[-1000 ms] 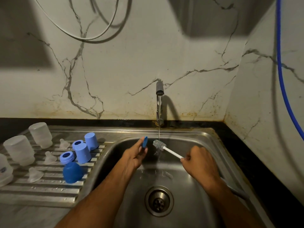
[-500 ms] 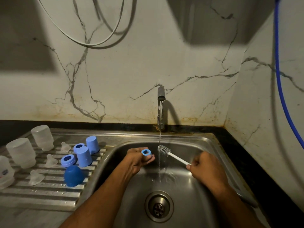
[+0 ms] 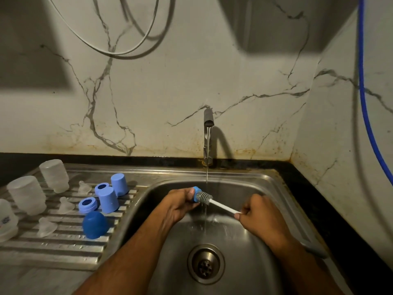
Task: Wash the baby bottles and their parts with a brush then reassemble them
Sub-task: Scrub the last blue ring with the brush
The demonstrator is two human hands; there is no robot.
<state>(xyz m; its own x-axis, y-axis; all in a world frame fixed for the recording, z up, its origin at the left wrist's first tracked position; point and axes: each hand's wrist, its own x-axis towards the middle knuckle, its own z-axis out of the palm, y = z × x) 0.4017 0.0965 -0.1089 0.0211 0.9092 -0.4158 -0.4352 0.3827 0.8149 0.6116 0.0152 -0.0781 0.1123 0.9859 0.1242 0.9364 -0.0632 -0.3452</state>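
Head view: both hands work over the sink basin (image 3: 265, 188) under running water.
Left hand (image 3: 180, 204): fingers curled tight round a blue bottle ring (image 3: 196, 191), held just under the tap's (image 3: 208, 121) stream.
Right hand (image 3: 260, 218): fingers clamped on the white handle of the brush (image 3: 222, 206).
Brush head: bristles touch the ring's opening.
Left of the left hand: 3 frosted bottles, blue caps (image 3: 108, 199), another ring (image 3: 87, 205) and clear teats (image 3: 66, 206) on the drainboard (image 3: 53, 248).

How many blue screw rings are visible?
3: one ring held by the left hand over the sink; two on the drainboard, at and, the latter partly hidden.
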